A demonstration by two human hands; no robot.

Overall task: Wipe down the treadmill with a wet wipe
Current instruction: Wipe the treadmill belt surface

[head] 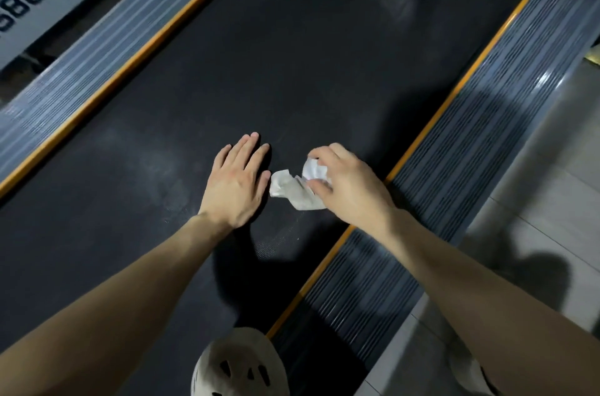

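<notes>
The black treadmill belt [259, 55] runs diagonally through the head view, with faint pale smears on it. My left hand [238, 180] lies flat on the belt, fingers straight and together. Just to its right, my right hand [344, 183] grips a crumpled white wet wipe [293, 189] with curled fingers; a loose end of the wipe trails on the belt toward my left hand. Both forearms reach in from the bottom of the frame.
Ribbed grey side rails with orange edging flank the belt, one on the left [97, 48] and one on the right [470, 142]. A pale slotted shoe [240, 366] stands on the belt at the bottom. Grey tiled floor [535, 201] lies right of the treadmill.
</notes>
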